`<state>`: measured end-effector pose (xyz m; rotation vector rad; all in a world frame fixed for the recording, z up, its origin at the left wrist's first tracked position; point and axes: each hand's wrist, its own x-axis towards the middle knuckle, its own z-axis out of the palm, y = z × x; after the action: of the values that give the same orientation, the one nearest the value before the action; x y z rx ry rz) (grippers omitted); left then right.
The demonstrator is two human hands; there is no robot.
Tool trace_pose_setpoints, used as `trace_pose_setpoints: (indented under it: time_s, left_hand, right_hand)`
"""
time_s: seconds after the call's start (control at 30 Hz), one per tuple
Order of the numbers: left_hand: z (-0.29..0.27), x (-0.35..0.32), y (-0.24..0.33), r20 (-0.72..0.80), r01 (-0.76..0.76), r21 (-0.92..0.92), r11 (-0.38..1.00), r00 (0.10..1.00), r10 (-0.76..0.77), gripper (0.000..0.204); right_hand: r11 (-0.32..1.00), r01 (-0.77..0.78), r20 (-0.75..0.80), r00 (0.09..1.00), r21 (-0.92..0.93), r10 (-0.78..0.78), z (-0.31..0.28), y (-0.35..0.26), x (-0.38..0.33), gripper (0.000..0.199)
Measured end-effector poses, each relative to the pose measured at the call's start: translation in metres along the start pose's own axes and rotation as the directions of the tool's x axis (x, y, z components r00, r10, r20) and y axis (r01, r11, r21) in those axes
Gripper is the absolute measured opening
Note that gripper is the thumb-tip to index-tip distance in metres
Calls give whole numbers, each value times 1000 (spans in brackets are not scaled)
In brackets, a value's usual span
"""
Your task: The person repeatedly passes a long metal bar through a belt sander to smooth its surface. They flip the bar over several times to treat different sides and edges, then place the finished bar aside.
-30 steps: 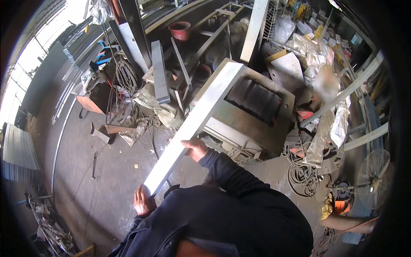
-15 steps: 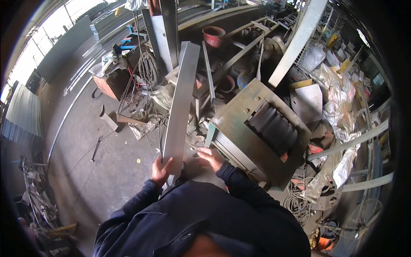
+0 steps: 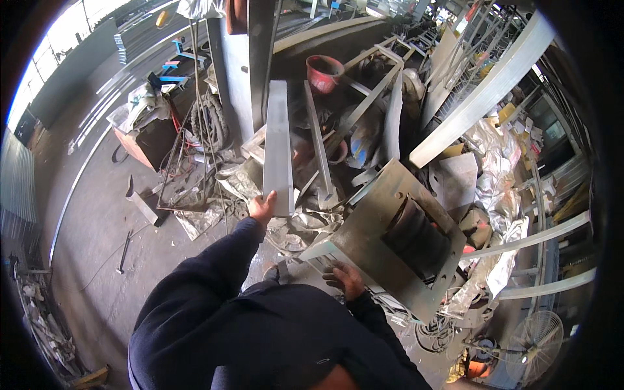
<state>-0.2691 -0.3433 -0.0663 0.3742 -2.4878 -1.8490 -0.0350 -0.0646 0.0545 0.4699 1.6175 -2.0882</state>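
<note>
My left hand (image 3: 262, 209) is closed around the lower left edge of a long grey metal channel (image 3: 277, 140). The piece points away from me, its far end close to an upright steel column (image 3: 242, 78). Low on the right, my right hand (image 3: 346, 279) has its fingers apart and holds nothing that I can see. It is beside the near lower edge of a greenish metal housing (image 3: 364, 240); whether it touches that edge I cannot tell. A dark rounded part (image 3: 416, 240) shows through the opening in the housing.
A red bucket (image 3: 324, 74) and a metal frame (image 3: 370, 97) lie beyond the channel. One pale beam (image 3: 481, 91) slants across the far right. Crumpled sheeting (image 3: 491, 175), cables (image 3: 437, 333) and a fan (image 3: 534, 348) crowd the right side. A rod (image 3: 123, 252) lies on the left floor.
My left hand has pushed forward, carrying the metal channel away from me. My right hand has moved from near the channel's base to beside the housing. The whole view has shifted somewhat.
</note>
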Motion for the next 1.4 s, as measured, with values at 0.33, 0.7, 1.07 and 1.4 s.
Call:
trace_pose_setpoints:
  time_s: [0.33,0.7,1.07,1.4]
  left_hand:
    - [7,14,-1,181,-193,550,812,977,110,57]
    - [16,19,3,231,-85,223,971,973,32,51]
    - [70,-30,87,184,-412,417,810,911,369,59]
    - [177,72,61,323,61,596,800,895,-309,81]
  right_hand:
    - [998,-59,-26,998,-20,59,-1,15,11,49]
    - [992,-44,20,999,-117,46,-12,6,7,52]
    - [1000,-19,37,999,5,19,-53,35,-17,49]
    - [978,49,-297,955,201,13,-28,36,-30,49]
